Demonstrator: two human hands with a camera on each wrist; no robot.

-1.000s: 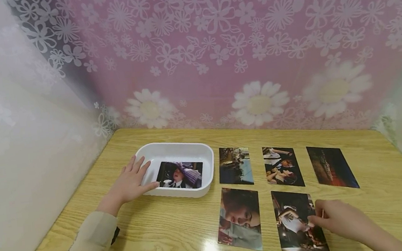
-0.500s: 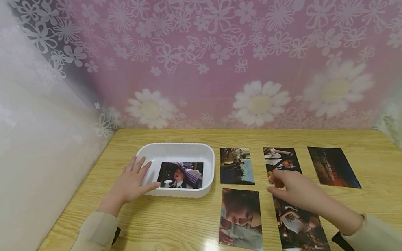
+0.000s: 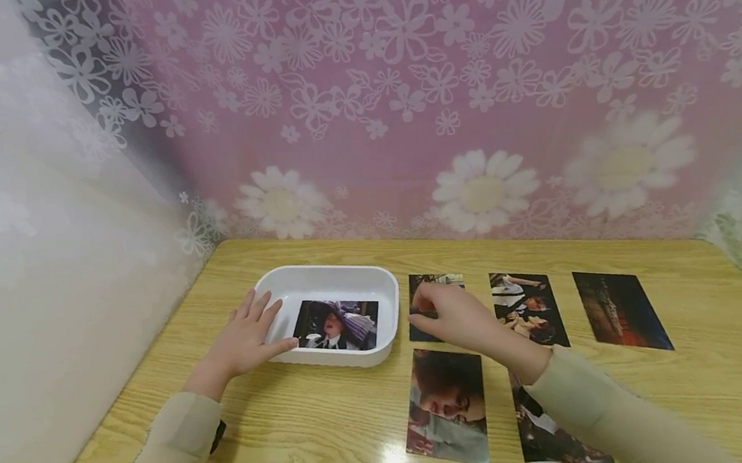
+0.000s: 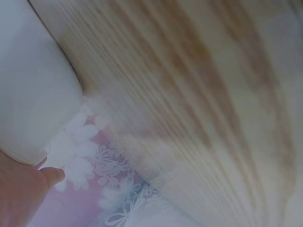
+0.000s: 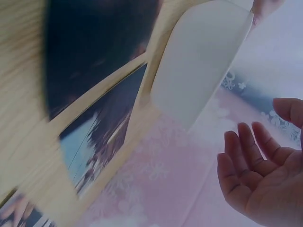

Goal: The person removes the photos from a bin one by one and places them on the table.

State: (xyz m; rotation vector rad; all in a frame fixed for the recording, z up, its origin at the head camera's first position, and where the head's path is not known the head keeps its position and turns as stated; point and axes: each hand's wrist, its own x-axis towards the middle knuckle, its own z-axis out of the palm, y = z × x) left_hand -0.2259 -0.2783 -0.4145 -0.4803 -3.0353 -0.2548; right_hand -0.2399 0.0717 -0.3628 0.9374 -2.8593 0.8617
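Note:
A white plastic tray (image 3: pixel 386 283) stands on the table's left half. Inside it lies a photo card (image 3: pixel 336 326) showing someone in a large purple striped hat. My left hand (image 3: pixel 240 343) rests with spread fingers on the tray's left side, thumb over the front rim. My right hand (image 3: pixel 454 315) hovers above a photo card with a bluish scene (image 5: pixel 106 130), covering much of it in the head view. In the right wrist view its fingers are loosely bent, nothing between them, apart from the card. Nearer me is a card with a face close-up (image 3: pixel 445 408).
More photo cards lie to the right: one with people (image 3: pixel 530 309), a dark one with red (image 3: pixel 624 310), and one partly under my right sleeve (image 3: pixel 559 442). A pink flowered backdrop (image 3: pixel 358 112) stands behind the wooden table (image 3: pixel 311 434).
My right hand has moved left and away from me, from the near right card, over the card with people, to the bluish one. The left hand and cards stay put.

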